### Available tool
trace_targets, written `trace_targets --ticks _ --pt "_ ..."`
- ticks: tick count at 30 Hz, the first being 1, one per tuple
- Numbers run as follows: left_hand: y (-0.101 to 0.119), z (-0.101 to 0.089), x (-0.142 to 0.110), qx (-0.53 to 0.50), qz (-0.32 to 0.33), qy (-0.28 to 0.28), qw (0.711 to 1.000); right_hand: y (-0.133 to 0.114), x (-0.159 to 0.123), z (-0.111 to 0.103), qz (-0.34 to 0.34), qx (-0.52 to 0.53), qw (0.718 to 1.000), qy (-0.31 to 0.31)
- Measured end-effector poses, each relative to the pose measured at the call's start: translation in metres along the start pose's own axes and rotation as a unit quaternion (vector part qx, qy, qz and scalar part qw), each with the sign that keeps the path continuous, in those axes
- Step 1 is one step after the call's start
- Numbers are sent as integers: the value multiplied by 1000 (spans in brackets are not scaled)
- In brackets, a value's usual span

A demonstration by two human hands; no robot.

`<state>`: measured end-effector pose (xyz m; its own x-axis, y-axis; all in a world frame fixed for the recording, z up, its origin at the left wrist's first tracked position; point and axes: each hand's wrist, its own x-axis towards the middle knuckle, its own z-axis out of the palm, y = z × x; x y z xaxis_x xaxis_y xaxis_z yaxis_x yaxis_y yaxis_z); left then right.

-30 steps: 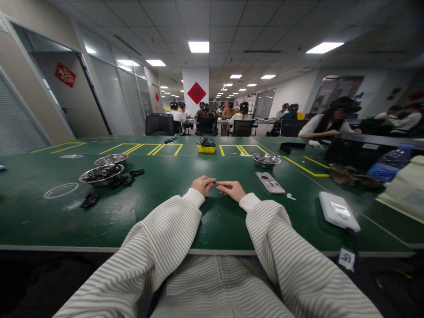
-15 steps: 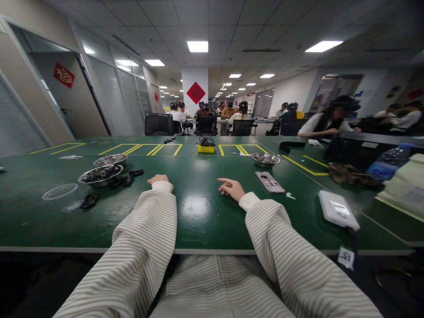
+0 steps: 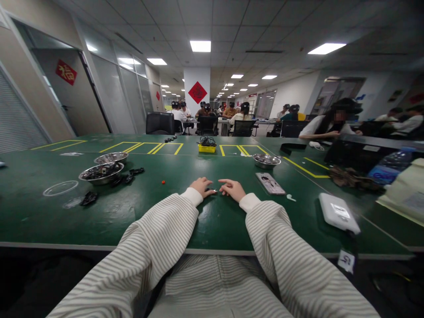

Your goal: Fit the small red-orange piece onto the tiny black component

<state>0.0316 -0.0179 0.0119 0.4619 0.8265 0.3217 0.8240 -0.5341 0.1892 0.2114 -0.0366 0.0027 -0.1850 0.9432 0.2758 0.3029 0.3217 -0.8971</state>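
My left hand [image 3: 201, 187] is over the green table [image 3: 195, 225], palm down, with its thumb and fingers apart. Close to the thumb tip is a tiny shiny piece [image 3: 215, 191], too small to name; whether the thumb touches it I cannot tell. Facing it from the right is my right hand [image 3: 233, 191], index finger stretched toward the left hand and the other fingers loosely bent. I see nothing held in it. A small orange-red piece [image 3: 163, 182] lies on the table to the left of my left hand.
Metal bowls [image 3: 102, 175] with dark parts stand at left, beside loose black pieces [image 3: 88, 198]. Farther back are a yellow box [image 3: 207, 149] with black cable and another metal bowl [image 3: 266, 161]. At right lie a phone [image 3: 270, 183], a white earbud [image 3: 291, 198] and a white device [image 3: 338, 213].
My left hand has moved right, up close to my right hand, and its fingers have spread. The orange-red piece now shows where that hand was. My right hand has barely moved.
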Motion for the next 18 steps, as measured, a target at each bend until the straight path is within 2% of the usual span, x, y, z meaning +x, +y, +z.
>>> trace_targets --ticks 2,4,6,8,10,13,15,18 --pt "-21 -13 -5 60 -138 52 987 0 0 0 5 1 1000 -1" --pt "-46 -25 -11 113 -280 84 950 1 0 -1 9 2 1000 -1" --pt "-68 -34 -17 130 -361 80 920 2 0 -1 13 5 1000 -2" --pt "-84 -38 -21 129 -405 61 903 3 0 -2 17 9 1000 -2" --pt "-92 -38 -22 114 -408 39 905 3 0 -2 19 15 1000 -1" --pt "-89 -35 -18 77 -344 19 936 1 -1 -2 23 28 999 -1" --pt "-75 -29 -12 44 -267 18 962 -1 -1 -2 25 42 999 -3" --pt "-41 -16 -5 -15 -133 39 990 -3 -1 1 26 74 997 -8"
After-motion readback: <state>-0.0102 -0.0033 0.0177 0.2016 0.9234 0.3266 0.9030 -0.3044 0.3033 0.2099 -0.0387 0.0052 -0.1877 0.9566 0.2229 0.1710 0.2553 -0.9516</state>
